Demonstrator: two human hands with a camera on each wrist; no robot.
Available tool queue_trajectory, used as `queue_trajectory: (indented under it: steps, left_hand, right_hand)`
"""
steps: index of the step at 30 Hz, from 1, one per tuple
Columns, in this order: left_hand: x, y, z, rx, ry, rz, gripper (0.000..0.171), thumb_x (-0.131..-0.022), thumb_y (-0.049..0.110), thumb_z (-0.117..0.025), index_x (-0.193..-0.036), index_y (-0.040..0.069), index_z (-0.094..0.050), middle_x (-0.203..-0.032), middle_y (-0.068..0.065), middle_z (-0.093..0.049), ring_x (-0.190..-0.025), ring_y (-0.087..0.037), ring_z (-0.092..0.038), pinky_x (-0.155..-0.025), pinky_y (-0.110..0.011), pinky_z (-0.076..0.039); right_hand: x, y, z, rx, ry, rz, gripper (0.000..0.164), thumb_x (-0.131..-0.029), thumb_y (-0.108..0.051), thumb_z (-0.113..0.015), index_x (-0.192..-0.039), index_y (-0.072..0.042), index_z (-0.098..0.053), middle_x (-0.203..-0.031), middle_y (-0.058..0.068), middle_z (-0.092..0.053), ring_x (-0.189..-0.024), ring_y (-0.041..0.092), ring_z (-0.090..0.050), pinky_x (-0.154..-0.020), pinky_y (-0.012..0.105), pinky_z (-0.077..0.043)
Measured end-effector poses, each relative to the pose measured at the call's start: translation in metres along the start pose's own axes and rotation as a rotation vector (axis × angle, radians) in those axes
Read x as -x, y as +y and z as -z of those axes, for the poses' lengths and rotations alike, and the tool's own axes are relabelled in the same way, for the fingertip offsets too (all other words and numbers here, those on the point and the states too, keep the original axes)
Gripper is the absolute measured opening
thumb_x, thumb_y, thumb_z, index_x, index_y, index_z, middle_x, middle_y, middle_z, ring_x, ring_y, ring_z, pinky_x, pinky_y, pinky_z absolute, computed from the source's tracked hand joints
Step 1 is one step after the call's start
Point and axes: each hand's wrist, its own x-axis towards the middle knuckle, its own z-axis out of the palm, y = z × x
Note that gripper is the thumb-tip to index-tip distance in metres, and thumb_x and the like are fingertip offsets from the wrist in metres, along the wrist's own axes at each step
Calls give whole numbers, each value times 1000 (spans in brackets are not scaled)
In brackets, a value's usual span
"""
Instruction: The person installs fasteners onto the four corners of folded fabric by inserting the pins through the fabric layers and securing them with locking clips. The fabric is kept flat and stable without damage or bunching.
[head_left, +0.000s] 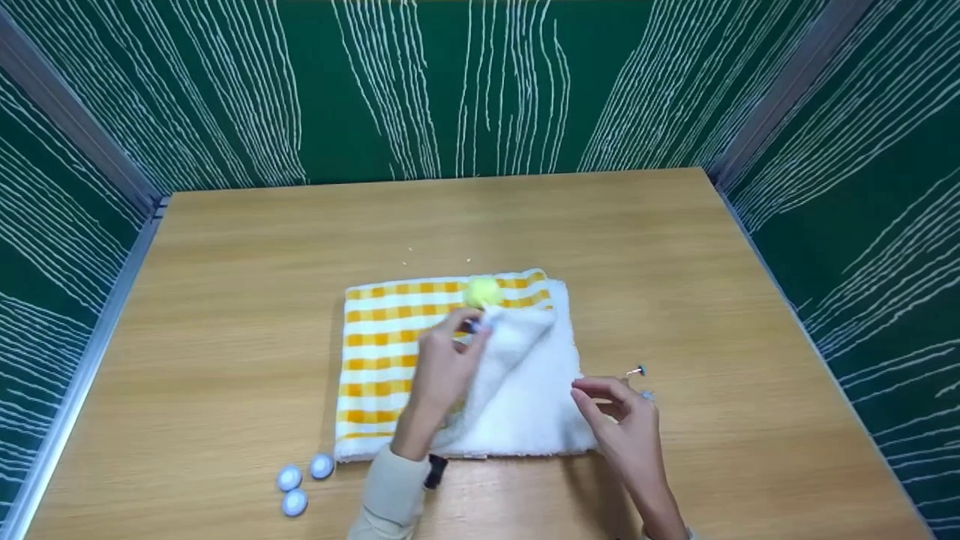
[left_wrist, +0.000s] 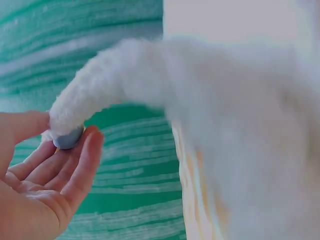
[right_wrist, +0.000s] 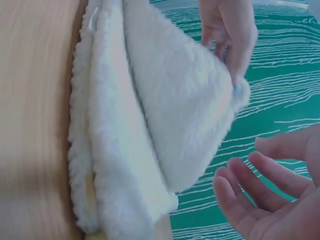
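Note:
A folded cloth point(head_left: 375, 362), yellow-and-white checked on one side and fluffy white on the other, lies on the table. My left hand point(head_left: 446, 364) pinches one lifted corner, which is folded back so its white side shows. Beside those fingers, a round grey-blue cap point(left_wrist: 69, 138) shows at the corner in the left wrist view. At the cloth's right edge is my right hand point(head_left: 626, 424), its fingers loosely bent and holding nothing in the right wrist view. A fuzzy yellow-green ball point(head_left: 482, 292) sits by the cloth's far edge, just beyond my left fingertips.
Three round grey-blue caps, one of them a cap point(head_left: 289, 478) at the left, lie near the cloth's near-left corner. A small blue-headed pin point(head_left: 636, 370) and another blue piece point(head_left: 647, 395) lie beyond my right hand. Green walls with white lines surround the wooden table point(head_left: 225, 315).

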Motion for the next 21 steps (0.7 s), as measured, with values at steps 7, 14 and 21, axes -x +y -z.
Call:
queue_trajectory:
  steps: [7, 14, 21]
  left_hand:
    - [-12, -20, 24, -62, 128, 137, 16, -88, 12, -67, -101, 4, -65, -95, -9, -69, -84, -18, -66, -66, -26, -55]
    - [-12, -41, 43, -143, 175, 328, 22, -89, 12, -64, -108, 2, -59, -103, -14, -67, -89, -22, -63, -77, -34, -53]
    - [-8, -46, 49, -264, 105, 433, 22, -91, 6, -60, -110, -2, -53, -93, -15, -63, -78, -23, -57, -66, -32, -49]
  right_hand:
    - [-3, 23, 10, 53, -6, -29, 8, -82, -1, -71, -90, 0, -71, -86, 7, -70, -81, 11, -63, -70, 21, -52]
    - [-2, 33, 18, 86, -8, -55, 8, -82, -1, -71, -90, -2, -71, -87, 6, -69, -82, 11, -63, -70, 23, -53]
    - [-4, 38, 30, 147, 7, -43, 11, -82, -1, -70, -93, -1, -70, -91, 10, -69, -82, 10, -62, -70, 22, -52]
